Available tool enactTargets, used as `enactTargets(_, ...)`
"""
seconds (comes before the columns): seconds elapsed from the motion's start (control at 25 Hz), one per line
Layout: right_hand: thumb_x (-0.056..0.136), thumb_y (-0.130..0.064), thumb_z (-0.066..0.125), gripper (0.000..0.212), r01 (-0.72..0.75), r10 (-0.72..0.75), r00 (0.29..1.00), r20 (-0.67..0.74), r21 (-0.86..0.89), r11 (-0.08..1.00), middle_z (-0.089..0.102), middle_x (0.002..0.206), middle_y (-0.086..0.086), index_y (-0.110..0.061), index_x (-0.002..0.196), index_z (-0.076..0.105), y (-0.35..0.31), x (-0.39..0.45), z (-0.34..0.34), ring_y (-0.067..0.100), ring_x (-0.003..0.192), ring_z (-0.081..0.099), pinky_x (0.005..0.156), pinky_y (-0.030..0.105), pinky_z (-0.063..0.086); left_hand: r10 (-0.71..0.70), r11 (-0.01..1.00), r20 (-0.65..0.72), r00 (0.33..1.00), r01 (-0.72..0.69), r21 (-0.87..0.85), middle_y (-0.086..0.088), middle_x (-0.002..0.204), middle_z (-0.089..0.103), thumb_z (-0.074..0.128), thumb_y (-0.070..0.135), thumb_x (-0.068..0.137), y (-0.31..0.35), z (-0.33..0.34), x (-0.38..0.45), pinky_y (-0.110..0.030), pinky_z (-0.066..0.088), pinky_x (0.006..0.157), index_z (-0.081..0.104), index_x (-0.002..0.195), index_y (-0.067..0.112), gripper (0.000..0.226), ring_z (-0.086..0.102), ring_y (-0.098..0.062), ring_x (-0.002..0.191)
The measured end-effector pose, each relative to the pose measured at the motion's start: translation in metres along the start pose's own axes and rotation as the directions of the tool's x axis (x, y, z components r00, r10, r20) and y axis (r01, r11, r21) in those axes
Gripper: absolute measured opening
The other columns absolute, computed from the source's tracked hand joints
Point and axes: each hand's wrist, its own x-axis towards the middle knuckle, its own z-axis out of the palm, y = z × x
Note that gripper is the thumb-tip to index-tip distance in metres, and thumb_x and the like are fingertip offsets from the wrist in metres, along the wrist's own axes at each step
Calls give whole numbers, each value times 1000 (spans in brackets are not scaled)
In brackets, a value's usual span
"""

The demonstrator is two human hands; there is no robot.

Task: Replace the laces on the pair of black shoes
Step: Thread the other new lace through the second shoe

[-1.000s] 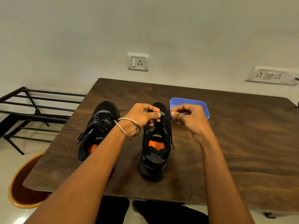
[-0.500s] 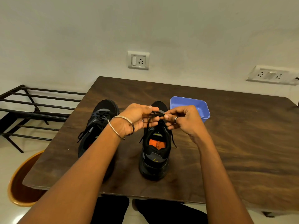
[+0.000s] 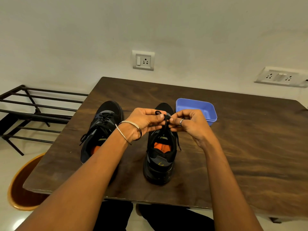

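The left hand (image 3: 143, 120) and the right hand (image 3: 188, 122) met above the right shoe (image 3: 160, 157), fingertips almost touching, and each pinched the black lace (image 3: 165, 121) between thumb and fingers. A small loop of lace stood up from the left hand's pinch, and strands ran down from both hands to the shoe's eyelets; one loose end hung over the shoe's right side. The left wrist wore a thin metal bangle (image 3: 128, 130), and a finger of the right hand wore a ring (image 3: 181, 122). The right shoe stood upright near the middle of the table (image 3: 250, 147), heel toward the near edge, its orange insole showing. The left shoe (image 3: 100, 130) stood beside it toward the table's left edge, partly hidden by the left forearm, already laced in black with ends trailing off its left side. A blue tray (image 3: 196, 108) sat just beyond the right hand, close to the right shoe's toe. Past the left edge stood a black metal rack (image 3: 33, 110) on the floor, and a brown bin (image 3: 21, 189) showed below the near left corner. Two socket plates (image 3: 143, 60) were set in the wall behind the table.
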Motion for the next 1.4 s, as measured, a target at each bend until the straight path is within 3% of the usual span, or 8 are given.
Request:
enactTargets(0.16, 85, 1, 69, 5, 54, -55, 999, 1, -118, 992, 71, 81, 17, -3, 84, 69, 3, 4, 4, 23, 73, 70, 71, 35, 61, 54, 996, -84, 995, -47, 82, -2, 63, 70, 67, 2, 85, -2, 8, 5, -20, 57, 60, 71, 85, 8, 7, 67, -8, 57)
enactTargets(0.32, 87, 5, 64, 20, 91, -101, 994, -33, -231, 969, 70, 77, 13, -11, 75, 67, 7, 9, 6, 22, 71, 70, 71, 36, 59, 113, 986, -164, 980, -90, 142, 4, 57, 68, 68, 8, 86, -1, 15, 5, -18, 52, 52, 69, 79, 11, 7, 62, -5, 52)
enactTargets(0.6, 92, -6, 62, 13, -48, 30, 989, -143, -123, 991, 72, 82, 15, -1, 81, 68, 5, 3, 9, 23, 76, 72, 72, 39, 61, 147, 983, -335, 931, -99, 156, -4, 71, 65, 60, 14, 95, -2, 31, 6, -27, 54, 57, 63, 75, 11, 21, 63, -14, 63)
enactTargets(0.76, 92, -3, 58, 20, -146, 127, 964, -233, -63, 987, 72, 80, 13, 0, 75, 69, 5, -4, 9, 22, 77, 72, 75, 42, 61, 157, 987, -451, 879, -124, 102, -9, 72, 65, 58, 11, 96, -6, 30, 8, -29, 57, 57, 63, 72, 6, 24, 64, -15, 58)
enactTargets(0.92, 93, -6, 58, 20, -261, 277, 924, -265, 93, 961, 70, 82, 15, -5, 75, 64, 12, -11, 5, 30, 83, 73, 76, 49, 60, -45, 989, -528, 848, -36, -142, -6, 61, 57, 52, 7, 97, -10, 28, 12, -21, 51, 43, 55, 69, 7, 28, 55, -6, 35)
enactTargets(1.08, 97, -1, 50, 12, -345, 409, 879, -245, 265, 900, 67, 90, 21, 3, 93, 60, 23, -18, 8, 32, 83, 72, 75, 49, 60, -257, 937, -491, 832, 90, -338, -6, 64, 48, 42, 9, 100, -13, 24, 12, -38, 53, 85, 46, 71, 6, 29, 52, -12, 38)
enactTargets(1.2, 98, 0, 47, 12, -344, 441, 863, -248, 352, 870, 65, 91, 22, 8, 97, 57, 23, -21, 11, 32, 81, 71, 70, 43, 59, -322, 906, -477, 818, 120, -407, -10, 68, 45, 40, 7, 102, -14, 21, 8, -41, 49, 93, 44, 73, 3, 29, 46, -15, 54)
enactTargets(1.4, 98, 2, 45, 14, -346, 465, 842, -274, 387, 855, 67, 91, 22, 6, 92, 57, 24, -24, 16, 31, 79, 72, 67, 40, 60, -359, 842, -383, 851, 118, -527, -11, 69, 38, 32, 3, 103, -17, 16, 5, -46, 38, 105, 41, 72, 3, 33, 35, -16, 56)
